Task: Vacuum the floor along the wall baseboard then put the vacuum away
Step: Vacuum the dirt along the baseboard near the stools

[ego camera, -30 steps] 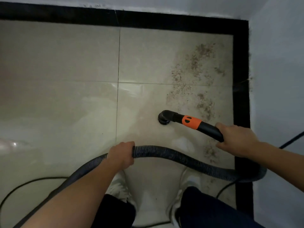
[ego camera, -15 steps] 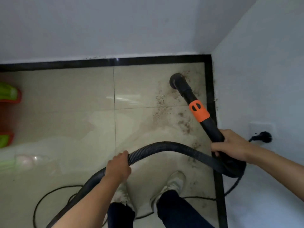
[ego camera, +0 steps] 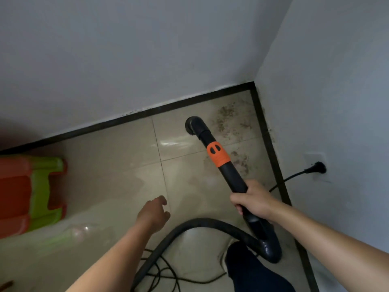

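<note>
The right hand (ego camera: pixel 253 200) clasps the black vacuum wand (ego camera: pixel 231 175). Its orange collar (ego camera: pixel 217 154) and round brush nozzle (ego camera: pixel 192 127) point toward the black baseboard (ego camera: pixel 126 121), the nozzle close to the baseboard's corner and beside scattered dirt (ego camera: pixel 228 112). The left hand (ego camera: pixel 152 213) is empty, fingers loosely curled.

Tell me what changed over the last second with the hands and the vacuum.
The left hand let go of the hose and hangs open. The nozzle moved forward toward the far baseboard. The right hand still grips the wand; debris remains near the corner.
</note>
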Demonstrator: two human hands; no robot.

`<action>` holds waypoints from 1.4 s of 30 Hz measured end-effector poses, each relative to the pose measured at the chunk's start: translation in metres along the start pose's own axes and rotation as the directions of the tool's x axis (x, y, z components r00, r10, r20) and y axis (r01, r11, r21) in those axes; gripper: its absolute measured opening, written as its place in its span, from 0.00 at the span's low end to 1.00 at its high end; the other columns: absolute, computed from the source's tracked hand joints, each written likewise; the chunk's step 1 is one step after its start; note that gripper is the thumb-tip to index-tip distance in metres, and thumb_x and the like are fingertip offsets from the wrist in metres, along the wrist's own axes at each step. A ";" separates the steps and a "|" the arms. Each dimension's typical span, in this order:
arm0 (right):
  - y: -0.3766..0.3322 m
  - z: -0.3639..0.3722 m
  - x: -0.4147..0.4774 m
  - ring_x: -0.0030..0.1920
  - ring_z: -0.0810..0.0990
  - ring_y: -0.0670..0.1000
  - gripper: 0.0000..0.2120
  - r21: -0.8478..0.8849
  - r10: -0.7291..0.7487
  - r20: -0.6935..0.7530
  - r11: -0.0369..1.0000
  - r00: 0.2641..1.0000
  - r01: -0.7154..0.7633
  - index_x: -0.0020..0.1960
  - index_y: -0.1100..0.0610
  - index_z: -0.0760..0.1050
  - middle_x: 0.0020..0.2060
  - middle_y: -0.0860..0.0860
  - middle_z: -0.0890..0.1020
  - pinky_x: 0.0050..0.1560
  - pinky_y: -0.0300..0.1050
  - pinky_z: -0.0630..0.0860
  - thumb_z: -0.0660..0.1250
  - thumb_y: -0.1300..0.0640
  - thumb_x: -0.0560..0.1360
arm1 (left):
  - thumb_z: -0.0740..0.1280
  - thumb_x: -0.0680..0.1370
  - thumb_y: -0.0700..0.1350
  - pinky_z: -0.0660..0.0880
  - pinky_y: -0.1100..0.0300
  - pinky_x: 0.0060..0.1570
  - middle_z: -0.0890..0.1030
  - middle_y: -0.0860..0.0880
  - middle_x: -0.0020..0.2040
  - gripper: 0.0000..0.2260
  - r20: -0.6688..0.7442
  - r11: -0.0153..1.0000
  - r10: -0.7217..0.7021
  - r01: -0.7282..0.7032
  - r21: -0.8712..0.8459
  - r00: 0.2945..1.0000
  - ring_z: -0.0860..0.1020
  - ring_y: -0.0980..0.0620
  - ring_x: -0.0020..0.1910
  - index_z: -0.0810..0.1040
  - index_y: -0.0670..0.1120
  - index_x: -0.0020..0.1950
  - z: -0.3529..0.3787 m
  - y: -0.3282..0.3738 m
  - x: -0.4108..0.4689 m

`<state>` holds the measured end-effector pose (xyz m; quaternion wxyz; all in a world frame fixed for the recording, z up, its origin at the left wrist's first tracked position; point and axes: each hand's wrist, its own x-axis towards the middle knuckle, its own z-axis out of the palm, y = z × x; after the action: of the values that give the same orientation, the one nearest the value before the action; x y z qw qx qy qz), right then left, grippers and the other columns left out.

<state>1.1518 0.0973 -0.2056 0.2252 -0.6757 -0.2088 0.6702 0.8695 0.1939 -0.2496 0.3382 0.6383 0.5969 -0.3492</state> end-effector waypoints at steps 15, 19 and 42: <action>-0.053 0.071 0.051 0.40 0.81 0.52 0.08 -0.374 0.120 -0.123 0.914 0.985 -0.158 0.41 0.46 0.69 0.38 0.47 0.79 0.32 0.40 0.69 0.69 0.51 0.68 | 0.61 0.80 0.59 0.76 0.53 0.45 0.82 0.42 0.44 0.18 0.148 0.665 0.068 0.066 -0.744 0.987 0.81 0.45 0.45 0.76 0.45 0.48 -0.133 0.102 0.094; -0.069 0.116 0.074 0.38 0.77 0.50 0.13 -0.331 0.086 -0.199 0.932 0.976 -0.149 0.38 0.45 0.65 0.37 0.46 0.76 0.32 0.41 0.67 0.71 0.49 0.67 | 0.71 0.76 0.45 0.79 0.46 0.45 0.78 0.41 0.47 0.15 0.308 0.613 0.066 0.205 -0.763 0.949 0.80 0.41 0.47 0.72 0.40 0.58 -0.148 0.106 0.118; 0.101 0.262 0.119 0.48 0.81 0.62 0.20 -0.095 -0.021 -0.987 0.878 0.161 -0.469 0.51 0.61 0.80 0.44 0.57 0.82 0.59 0.62 0.74 0.79 0.65 0.60 | 0.69 0.75 0.35 0.82 0.46 0.43 0.79 0.40 0.47 0.18 -0.098 0.716 0.084 -0.129 -0.687 0.992 0.78 0.48 0.32 0.71 0.41 0.64 -0.155 0.076 0.216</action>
<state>0.8900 0.0911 -0.3618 0.0639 -0.9952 -0.0398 0.0621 0.9613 0.4341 -0.3499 0.5534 0.5095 0.6559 -0.0624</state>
